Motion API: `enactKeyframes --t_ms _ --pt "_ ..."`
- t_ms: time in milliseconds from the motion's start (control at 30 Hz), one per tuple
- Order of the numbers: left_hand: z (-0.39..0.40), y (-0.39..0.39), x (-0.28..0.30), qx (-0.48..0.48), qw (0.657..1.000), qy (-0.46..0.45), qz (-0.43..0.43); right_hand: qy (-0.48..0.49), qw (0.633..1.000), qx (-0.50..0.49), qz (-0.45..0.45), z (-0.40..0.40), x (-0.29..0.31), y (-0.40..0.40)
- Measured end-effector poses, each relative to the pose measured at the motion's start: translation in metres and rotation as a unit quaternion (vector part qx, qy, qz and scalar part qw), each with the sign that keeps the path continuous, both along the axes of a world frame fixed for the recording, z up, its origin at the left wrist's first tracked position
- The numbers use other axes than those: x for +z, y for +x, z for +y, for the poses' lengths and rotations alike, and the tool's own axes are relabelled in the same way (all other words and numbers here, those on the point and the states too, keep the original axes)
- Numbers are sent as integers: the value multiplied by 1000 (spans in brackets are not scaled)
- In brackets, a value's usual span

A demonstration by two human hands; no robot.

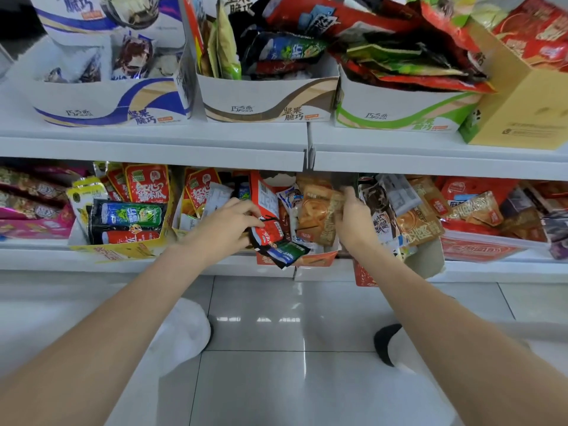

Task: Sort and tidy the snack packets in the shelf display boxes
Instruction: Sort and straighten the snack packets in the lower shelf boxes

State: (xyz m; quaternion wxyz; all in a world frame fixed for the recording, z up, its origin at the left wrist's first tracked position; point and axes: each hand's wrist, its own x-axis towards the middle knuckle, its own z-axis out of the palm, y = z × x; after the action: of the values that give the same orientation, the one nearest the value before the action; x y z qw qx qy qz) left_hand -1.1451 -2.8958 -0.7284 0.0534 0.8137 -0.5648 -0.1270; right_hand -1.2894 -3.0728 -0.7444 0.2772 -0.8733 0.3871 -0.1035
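On the lower shelf stands an orange display box [319, 259] crammed with mixed snack packets. My left hand [229, 226] grips a bunch of small black-edged packets [273, 241], red, blue and green, at the box's front left corner. My right hand [353, 218] is closed on tan-orange packets [316, 215] standing at the box's right side. To the left, a yellow display box [123, 250] holds long green and red packets lying flat, with red packets upright behind them.
The upper shelf [153, 146] carries three white display boxes of jumbled packets and a tan carton [519, 109] at right. More packets fill a red tray [479, 249] at lower right. Pink packets lie at far left. Below is a glossy tiled floor [276, 318].
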Motion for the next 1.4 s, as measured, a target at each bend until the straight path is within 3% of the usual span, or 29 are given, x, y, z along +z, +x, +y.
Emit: enactKeyframes --t_ms 200,300,433,600,733,933,1133,1200,1300,1400 --pt "1 -6 6 12 1000 28 8 24 999 18 -30 21 9 -20" --pt "-3 -12 9 23 1000 3 10 -25 999 24 -35 23 15 -55" --pt "-16 -29 16 17 998 -58 9 -117 991 -65 -15 1 21 -92" --pt "-38 -57 21 -10 995 -98 20 -49 986 -132 87 -39 28 -107" --pt "-58 -78 18 -24 994 -95 44 -25 990 -79 118 -52 23 -115" --pt "-96 -116 16 -73 994 -68 51 29 992 -118 -30 -66 27 -124" --pt "-113 -123 5 -93 993 12 65 -46 992 -80 89 -85 21 -110" --pt "-115 -126 3 -71 994 5 82 -70 992 -71 81 -85 15 -104" --pt "-116 -133 1 -44 995 -9 93 -25 997 -65 24 -77 10 -99" --pt "-117 -140 -1 -34 995 -12 93 -42 989 -134 -36 -75 18 -105"
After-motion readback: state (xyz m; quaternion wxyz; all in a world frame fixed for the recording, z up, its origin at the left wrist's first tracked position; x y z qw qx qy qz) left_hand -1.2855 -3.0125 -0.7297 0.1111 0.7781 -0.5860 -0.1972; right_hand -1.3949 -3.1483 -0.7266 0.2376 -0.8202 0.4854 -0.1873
